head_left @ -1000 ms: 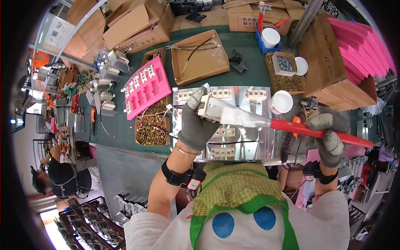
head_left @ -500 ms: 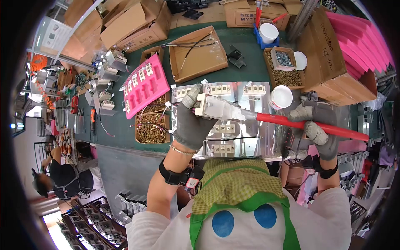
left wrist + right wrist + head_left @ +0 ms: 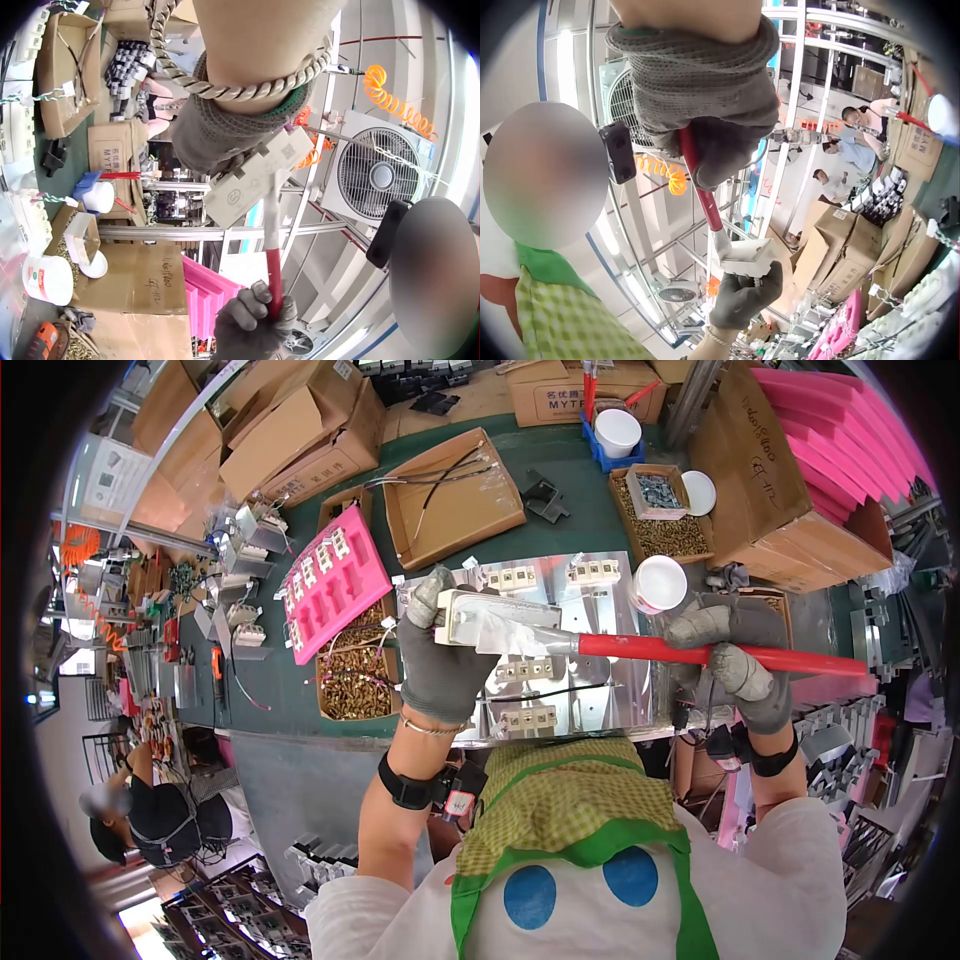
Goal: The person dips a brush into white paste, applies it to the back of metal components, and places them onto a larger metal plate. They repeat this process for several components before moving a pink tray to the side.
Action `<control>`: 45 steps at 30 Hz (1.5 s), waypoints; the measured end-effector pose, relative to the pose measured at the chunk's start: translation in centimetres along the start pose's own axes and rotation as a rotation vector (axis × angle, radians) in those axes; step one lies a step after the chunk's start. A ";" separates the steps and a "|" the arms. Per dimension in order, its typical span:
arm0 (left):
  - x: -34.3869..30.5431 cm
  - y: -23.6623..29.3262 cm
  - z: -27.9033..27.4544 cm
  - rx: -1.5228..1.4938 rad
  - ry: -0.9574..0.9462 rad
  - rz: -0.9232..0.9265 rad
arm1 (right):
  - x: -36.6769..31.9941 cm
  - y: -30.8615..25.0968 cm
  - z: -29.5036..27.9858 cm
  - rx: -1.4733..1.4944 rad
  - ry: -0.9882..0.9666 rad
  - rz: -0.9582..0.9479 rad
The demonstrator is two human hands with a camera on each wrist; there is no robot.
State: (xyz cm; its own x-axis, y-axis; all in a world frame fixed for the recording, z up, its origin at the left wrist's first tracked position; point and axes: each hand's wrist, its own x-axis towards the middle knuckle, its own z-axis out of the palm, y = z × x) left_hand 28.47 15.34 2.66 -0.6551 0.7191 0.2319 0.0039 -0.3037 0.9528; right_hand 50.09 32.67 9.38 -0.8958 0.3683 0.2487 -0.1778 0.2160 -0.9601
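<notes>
My gloved left hand (image 3: 442,672) grips a cream rectangular block (image 3: 456,620), its thumb along the near end, above a shiny metal sheet (image 3: 620,705). In the left wrist view the block (image 3: 238,193) has notches along one edge and a round printed mark. My gloved right hand (image 3: 742,676) curls round the red handle (image 3: 640,649) of a long brush with a whitish head (image 3: 510,635). That flat head lies against the block's face, as the right wrist view also shows. Part of the block is hidden behind the brush and the left fingers.
Rows of cream terminal blocks (image 3: 530,717) sit on the metal sheet. A pink foam tray (image 3: 335,600) and a carton of brass screws (image 3: 352,685) stand at left. A white tub (image 3: 660,583) and a big cardboard box (image 3: 770,490) are at right; a shallow carton (image 3: 450,510) lies behind.
The right hand has moved left with the brush, whose head has slid further along the block. The left hand keeps hold of the block; the whole head view has shifted a little.
</notes>
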 end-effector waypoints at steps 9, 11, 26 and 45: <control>0.3 1.9 -0.1 0.276 0.000 0.127 | -1.8 -0.8 -0.6 0.151 0.199 0.165; -0.1 1.1 0.7 0.267 0.060 0.163 | -1.3 -1.7 0.3 0.136 0.129 0.212; -0.5 0.3 0.1 0.069 0.028 0.005 | 1.6 -0.2 2.3 0.272 0.152 0.132; 1.2 0.6 -1.8 0.701 0.001 0.316 | -1.6 0.8 -1.1 0.051 0.265 0.210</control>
State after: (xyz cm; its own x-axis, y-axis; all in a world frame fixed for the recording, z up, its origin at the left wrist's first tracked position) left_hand 26.30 14.89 3.15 -0.5442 0.6632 0.5139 0.6685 -0.0273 0.7432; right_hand 51.82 33.25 8.39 -0.7793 0.6234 0.0628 -0.0263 0.0675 -0.9974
